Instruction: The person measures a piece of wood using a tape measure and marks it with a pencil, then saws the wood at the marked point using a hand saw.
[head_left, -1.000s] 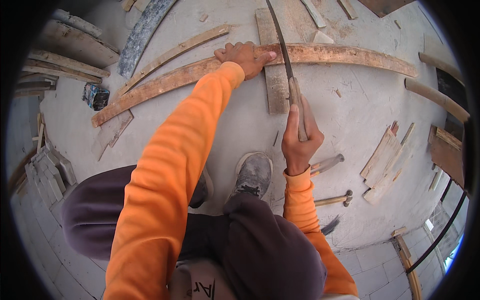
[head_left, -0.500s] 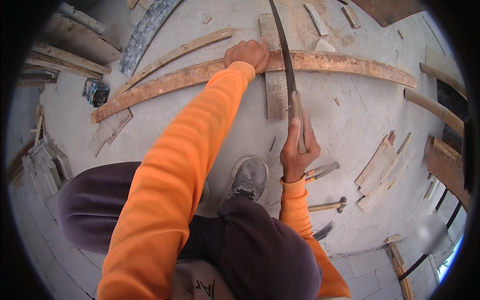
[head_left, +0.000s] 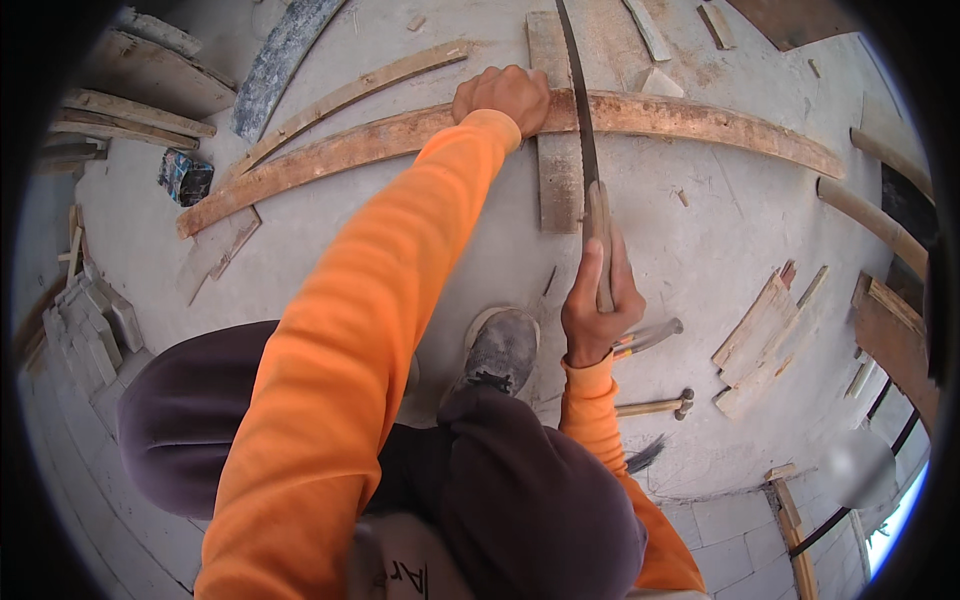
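A long timber point(head_left: 700, 117) lies crosswise over a short board point(head_left: 560, 185) on the concrete floor. My left hand point(head_left: 503, 98) is closed over the timber, just left of the saw, and presses on it. In my right hand point(head_left: 600, 305) is the wooden handle of a handsaw point(head_left: 584, 120). Its toothed dark blade runs away from me across the timber, right of my left hand. Whether the teeth have cut into the wood cannot be made out. My right thumb and fingers lie along the handle.
A hammer point(head_left: 655, 408) and a dark-headed tool point(head_left: 650, 337) lie right of my shoe point(head_left: 502, 350). Board scraps point(head_left: 760, 330) are farther right. A thinner strip point(head_left: 350, 92) lies beyond the timber, near a blue-black package point(head_left: 186, 178). Planks point(head_left: 140, 118) are stacked at far left.
The view has shifted slightly. My right hand and the saw have moved very little against the timber. My left hand keeps its hold on the timber.
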